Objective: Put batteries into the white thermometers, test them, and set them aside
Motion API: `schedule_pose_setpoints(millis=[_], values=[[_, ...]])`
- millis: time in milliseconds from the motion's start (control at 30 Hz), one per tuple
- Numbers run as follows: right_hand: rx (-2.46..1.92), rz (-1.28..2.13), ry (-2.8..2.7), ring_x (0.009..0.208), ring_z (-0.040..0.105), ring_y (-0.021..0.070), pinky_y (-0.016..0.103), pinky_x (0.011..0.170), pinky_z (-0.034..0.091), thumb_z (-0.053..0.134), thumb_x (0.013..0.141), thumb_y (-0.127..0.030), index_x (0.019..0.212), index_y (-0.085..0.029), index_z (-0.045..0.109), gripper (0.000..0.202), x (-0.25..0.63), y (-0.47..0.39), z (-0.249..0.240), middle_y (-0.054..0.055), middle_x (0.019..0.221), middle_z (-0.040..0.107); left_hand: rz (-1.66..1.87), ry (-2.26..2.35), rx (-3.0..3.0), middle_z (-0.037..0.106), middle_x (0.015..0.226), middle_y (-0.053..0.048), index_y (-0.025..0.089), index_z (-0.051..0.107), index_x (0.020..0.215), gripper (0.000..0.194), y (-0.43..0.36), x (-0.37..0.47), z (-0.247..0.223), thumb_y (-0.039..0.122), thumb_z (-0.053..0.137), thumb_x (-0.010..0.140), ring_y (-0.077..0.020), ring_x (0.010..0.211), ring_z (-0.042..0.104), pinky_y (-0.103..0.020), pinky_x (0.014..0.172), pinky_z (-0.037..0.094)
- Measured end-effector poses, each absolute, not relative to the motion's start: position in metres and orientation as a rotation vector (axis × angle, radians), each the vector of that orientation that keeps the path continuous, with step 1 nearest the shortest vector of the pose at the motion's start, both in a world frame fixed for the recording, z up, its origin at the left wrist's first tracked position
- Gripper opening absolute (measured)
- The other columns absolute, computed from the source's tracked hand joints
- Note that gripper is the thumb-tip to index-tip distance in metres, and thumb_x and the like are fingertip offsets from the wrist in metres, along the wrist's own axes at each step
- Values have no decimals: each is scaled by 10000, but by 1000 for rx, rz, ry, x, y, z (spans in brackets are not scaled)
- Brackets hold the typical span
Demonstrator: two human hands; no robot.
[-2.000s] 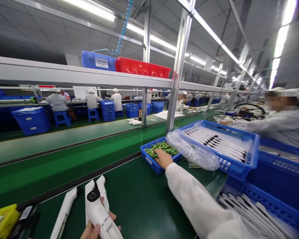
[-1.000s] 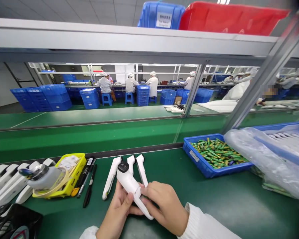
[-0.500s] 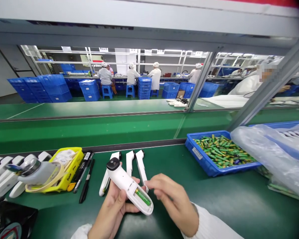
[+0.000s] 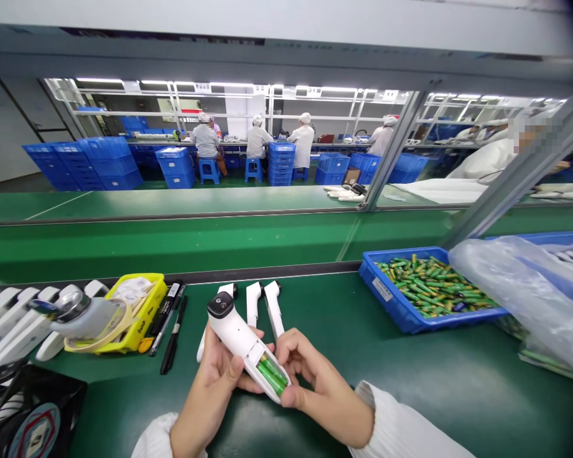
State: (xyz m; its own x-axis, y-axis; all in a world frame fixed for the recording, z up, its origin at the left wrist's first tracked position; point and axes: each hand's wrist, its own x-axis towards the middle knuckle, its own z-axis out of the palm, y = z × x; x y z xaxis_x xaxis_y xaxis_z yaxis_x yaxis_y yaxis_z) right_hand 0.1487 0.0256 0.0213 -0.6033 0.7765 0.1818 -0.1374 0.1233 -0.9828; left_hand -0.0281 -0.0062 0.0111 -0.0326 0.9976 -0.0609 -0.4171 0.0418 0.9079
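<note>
A white handheld thermometer (image 4: 236,331) with a dark sensor head is tilted in front of me, its battery compartment uncovered. Green batteries (image 4: 271,374) lie side by side in the compartment. My left hand (image 4: 214,372) is wrapped round the body from the left and below, thumb along its side. At the compartment's lower end, the thumb of my right hand (image 4: 322,391) presses near the battery ends, while its bent fingers rest along the right side. Behind it, more white thermometers (image 4: 253,302) lie on the green bench.
At right stands a blue tray (image 4: 391,312) of loose green batteries, beside clear plastic bags (image 4: 520,286). To the left are a yellow basket (image 4: 157,296), black pens (image 4: 173,340), a pump bottle (image 4: 93,321), a row of thermometers (image 4: 9,331) and a black roll (image 4: 38,426). Co-workers sit beyond the conveyor.
My right hand has moved in from the right onto the thermometer's lower end. A second battery now shows in the compartment, where one was seen before. The view has shifted slightly.
</note>
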Motion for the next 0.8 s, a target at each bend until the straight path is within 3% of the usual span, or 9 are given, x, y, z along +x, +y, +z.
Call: schedule_pose_setpoints(millis=[133,533,700,800], values=[[-609,1907,-1426,499,409,52,163,452,320,683,759,-507,760,-208,340,455,141,24,7,-57,694,428,1378,959,877,587,1123,-109,277,363,1161,506,-8,-28,15,363,666,765,-325,1027,612,-289,571,579],[-666,1707,-1563,573,376,73,180,505,316,656,792,-367,706,-200,330,377,141,18,11,-41,692,433,1292,876,911,563,1206,-122,283,388,1185,480,-4,-31,20,406,628,788,-320,1046,602,-295,596,565],[-803,1459,-1733,602,433,98,189,513,320,639,762,-279,873,-225,375,292,139,13,12,-34,770,516,1324,940,927,574,1201,-157,303,226,1311,661,-5,-27,12,402,622,791,-318,958,639,-350,590,573],[-977,1024,-2039,687,545,156,238,594,395,598,777,-216,1104,-241,394,386,140,15,8,-1,858,589,1339,1080,1055,545,1257,-162,309,134,1395,758,-7,-25,6,375,607,807,-311,1012,614,-369,687,562]])
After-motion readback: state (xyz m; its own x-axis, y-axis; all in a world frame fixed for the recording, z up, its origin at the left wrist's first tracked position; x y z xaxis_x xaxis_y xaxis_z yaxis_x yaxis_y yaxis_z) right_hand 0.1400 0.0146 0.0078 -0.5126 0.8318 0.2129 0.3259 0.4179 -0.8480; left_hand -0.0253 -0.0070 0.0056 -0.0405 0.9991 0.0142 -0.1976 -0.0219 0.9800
